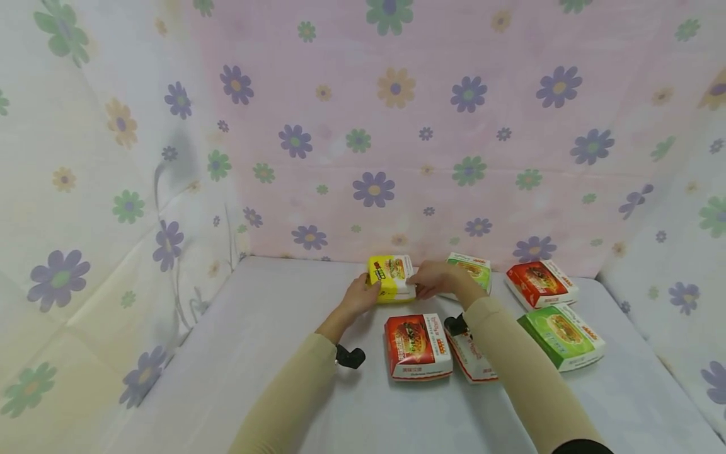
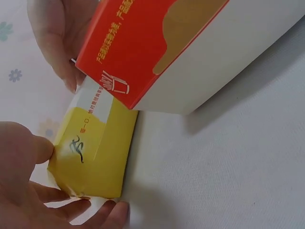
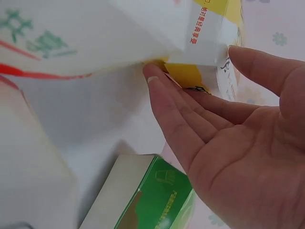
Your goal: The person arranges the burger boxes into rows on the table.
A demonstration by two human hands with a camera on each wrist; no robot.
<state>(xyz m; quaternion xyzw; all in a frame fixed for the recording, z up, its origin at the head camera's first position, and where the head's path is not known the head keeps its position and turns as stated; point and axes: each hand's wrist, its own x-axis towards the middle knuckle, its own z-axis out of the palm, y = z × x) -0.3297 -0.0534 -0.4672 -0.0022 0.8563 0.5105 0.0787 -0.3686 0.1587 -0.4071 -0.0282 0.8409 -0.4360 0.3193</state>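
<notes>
A yellow-and-white burger box [image 1: 391, 277] sits at the far side of the table, between both hands. My left hand [image 1: 360, 296] grips its left end, the thumb against one face and the fingers curled about the end, as the left wrist view shows on the yellow cardboard [image 2: 90, 148]. At the right end my right hand [image 1: 442, 277] pinches the box; in the right wrist view its thumb touches the white side and its fingers [image 3: 167, 102] reach under the edge. Nearer stands a red-and-white burger box [image 1: 416, 347], apart from both hands.
Behind the right hand is a green-and-white box [image 1: 476, 268]. A red box [image 1: 541, 284] and another green box [image 1: 561, 336] stand to the right. One more box [image 1: 473, 359] is partly hidden under the right sleeve. Flowered cloth [image 1: 340, 126] closes off the back and sides.
</notes>
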